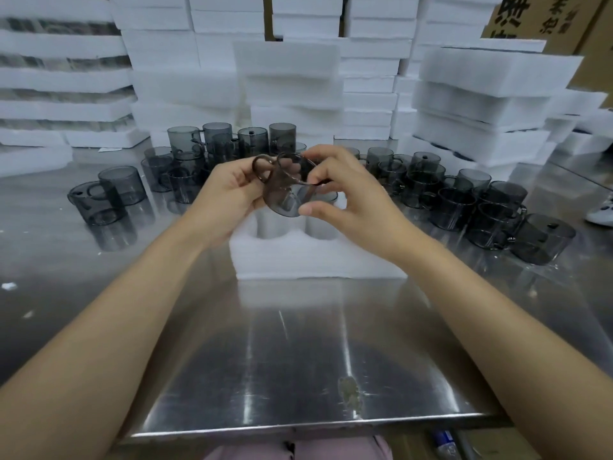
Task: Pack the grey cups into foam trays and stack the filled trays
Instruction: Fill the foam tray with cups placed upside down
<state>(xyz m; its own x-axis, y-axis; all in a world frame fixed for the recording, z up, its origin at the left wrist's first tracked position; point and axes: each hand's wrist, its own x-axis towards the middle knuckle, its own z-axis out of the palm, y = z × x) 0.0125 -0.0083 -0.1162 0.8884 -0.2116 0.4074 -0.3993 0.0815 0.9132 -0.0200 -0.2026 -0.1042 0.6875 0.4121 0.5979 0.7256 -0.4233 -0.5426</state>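
A transparent grey cup [284,189] with a handle is held tilted in the air between both my hands, above a white foam tray [311,257]. My left hand [229,197] grips it from the left near the handle. My right hand [345,190] pinches its rim from the right. The tray lies on the steel table and shows round empty pockets at its near side; the pockets further back are hidden behind the cup and my hands. Several more grey cups [464,200] stand on the table in groups to the left, behind and right.
Tall stacks of white foam trays [481,104] stand along the back and right of the steel table [298,360]. More stacks [59,78] fill the left. Cardboard boxes [547,18] are at the top right. A shoe [602,210] shows at the right edge.
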